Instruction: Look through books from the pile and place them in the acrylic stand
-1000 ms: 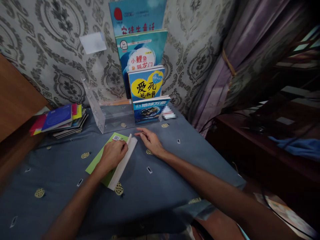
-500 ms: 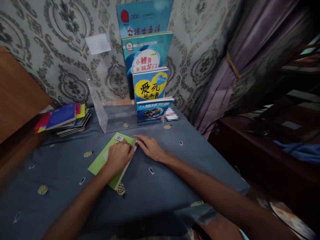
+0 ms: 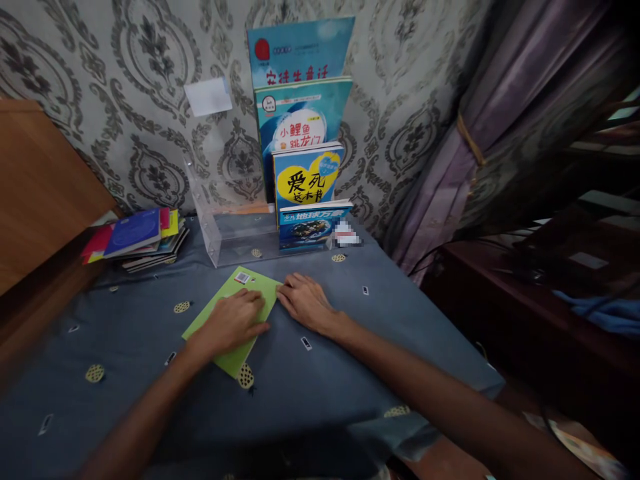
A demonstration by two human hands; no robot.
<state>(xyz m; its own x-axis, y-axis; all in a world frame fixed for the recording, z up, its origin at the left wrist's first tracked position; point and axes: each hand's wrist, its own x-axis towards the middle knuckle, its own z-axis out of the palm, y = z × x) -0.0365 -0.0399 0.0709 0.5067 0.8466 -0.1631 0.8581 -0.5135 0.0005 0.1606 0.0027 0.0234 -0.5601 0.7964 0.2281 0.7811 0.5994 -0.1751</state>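
Note:
A thin green book [image 3: 220,312] lies closed and flat on the blue-grey cloth [image 3: 320,387], back cover up with a barcode sticker near its far corner. My left hand [image 3: 234,321] rests palm down on it, fingers lying flat across the cover. My right hand [image 3: 305,303] lies flat on the cloth, its fingertips touching the book's right edge. Just beyond stands a clear acrylic rack [image 3: 220,227] with several blue books [image 3: 307,177] stepped upright in its right half.
A stack of colourful thin books [image 3: 137,239] lies at the far left by a wooden panel [image 3: 35,193]. Patterned wallpaper backs the table. A purple curtain [image 3: 450,133] hangs at the right, where the table edge drops to a dark shelf.
The green book's raised edge with its white pages has been pressed down, so it now lies closed and flat. My right hand slid up against its edge.

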